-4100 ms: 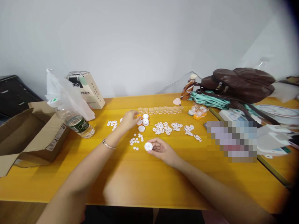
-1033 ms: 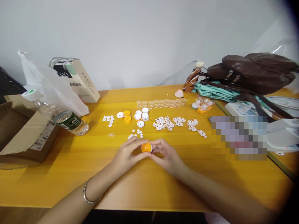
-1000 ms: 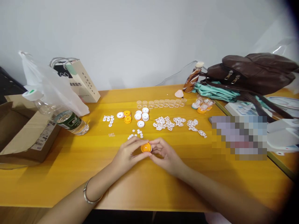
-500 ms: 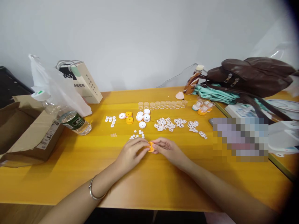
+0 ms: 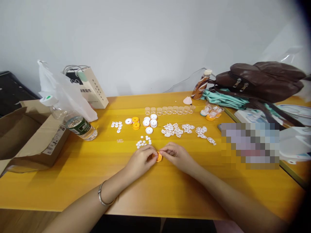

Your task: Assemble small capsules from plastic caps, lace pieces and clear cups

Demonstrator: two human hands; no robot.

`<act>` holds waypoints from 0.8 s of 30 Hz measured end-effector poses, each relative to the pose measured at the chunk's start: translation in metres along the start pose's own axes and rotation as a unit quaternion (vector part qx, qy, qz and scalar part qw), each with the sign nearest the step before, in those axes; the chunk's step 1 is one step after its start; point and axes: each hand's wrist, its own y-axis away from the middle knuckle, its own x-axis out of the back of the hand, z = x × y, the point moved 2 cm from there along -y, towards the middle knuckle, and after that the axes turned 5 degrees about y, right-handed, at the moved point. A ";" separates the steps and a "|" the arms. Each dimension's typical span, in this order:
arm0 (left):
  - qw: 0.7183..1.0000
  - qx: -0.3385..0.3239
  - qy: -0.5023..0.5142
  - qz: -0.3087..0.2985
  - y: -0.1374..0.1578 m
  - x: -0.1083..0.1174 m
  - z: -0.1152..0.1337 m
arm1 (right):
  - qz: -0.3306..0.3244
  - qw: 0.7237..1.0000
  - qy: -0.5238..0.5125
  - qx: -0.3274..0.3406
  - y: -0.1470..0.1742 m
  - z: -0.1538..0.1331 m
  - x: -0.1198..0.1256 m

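Note:
My left hand (image 5: 143,159) is closed, its thumb and fingertips pinching the left side of an orange round plastic cap (image 5: 159,157). The cap sits low between both hands, partly covered by fingers. My right hand (image 5: 176,156) has its thumb and index finger pressed together at the cap's upper right edge; whether a small piece is between them is hidden. Just beyond the left hand lie small white discs (image 5: 143,142). White round caps (image 5: 149,130) and orange caps (image 5: 136,126) are grouped farther back. White perforated pieces (image 5: 172,130) spread beyond the right hand.
A row of clear cups (image 5: 170,110) stands at the back. At left are a cardboard box (image 5: 57,139), a water bottle (image 5: 81,127) and a paper bag (image 5: 93,87). A brown bag (image 5: 262,79), a drink bottle (image 5: 201,85) and assembled clear-topped pieces (image 5: 212,112) are at right.
The orange cap has moved slightly lower and right, and its face shows more. My right fingers have shifted from holding its side to pinching at its upper edge.

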 end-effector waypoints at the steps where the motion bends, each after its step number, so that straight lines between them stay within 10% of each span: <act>1: 1.000 0.001 -0.002 0.000 0.000 0.000 0.001 | 0.017 0.999 0.028 -0.003 -0.002 0.003 0.011; 10: 1.000 -0.008 -0.002 0.000 0.000 0.002 0.005 | 0.078 0.916 0.306 -0.247 0.021 0.065 0.147; 24: 1.000 -0.022 -0.001 0.018 0.002 0.003 0.008 | -0.028 0.902 0.296 -0.314 0.029 0.053 0.142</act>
